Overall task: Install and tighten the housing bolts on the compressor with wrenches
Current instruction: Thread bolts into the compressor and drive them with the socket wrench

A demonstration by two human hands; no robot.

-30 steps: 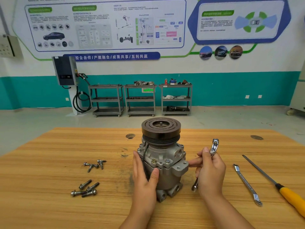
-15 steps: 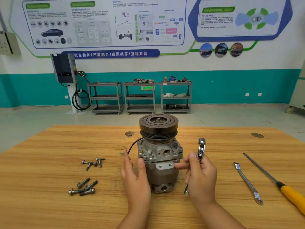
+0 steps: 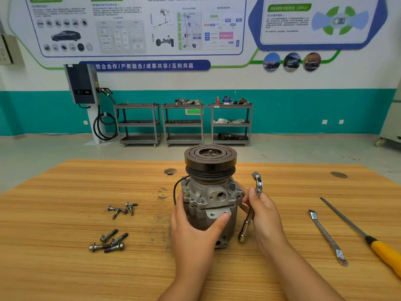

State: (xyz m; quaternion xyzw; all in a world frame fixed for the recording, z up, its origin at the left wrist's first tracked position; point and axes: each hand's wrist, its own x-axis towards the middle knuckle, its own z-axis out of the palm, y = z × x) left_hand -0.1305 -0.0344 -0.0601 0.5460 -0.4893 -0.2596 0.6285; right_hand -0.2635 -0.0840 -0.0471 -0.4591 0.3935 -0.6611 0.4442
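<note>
And the compressor (image 3: 213,192) has come round again. A second ago its round port (image 3: 221,195) looked off to the person's right; now that port faces the person almost squarely, and the two fitted bolt heads (image 3: 200,200) sit to the left of it.

The left hand (image 3: 195,231) has shifted its grip too. It wraps the lower housing, thumb laid across the front on the mounting ear.

The right hand (image 3: 264,213) keeps the wrench (image 3: 246,224) pinched in its curled fingers, ring end up, while its fingertips steady the compressor's right flank. The wrench is on no bolt head.

By the look of it this is a search for the next bolt hole, not tightening. Loose bolts (image 3: 112,244) lie in two clusters on the counter (image 3: 65,268), well apart from the housing on the left, so installation seems far from finished.

The compressor stands mid-counter, just in front of the person. Its long axis is upright, the dark pulley (image 3: 210,157) on top and the rear end down on the wood.

A spare wrench (image 3: 327,236) and a yellow-handled tool (image 3: 382,250) lie untouched off to the right.
</note>
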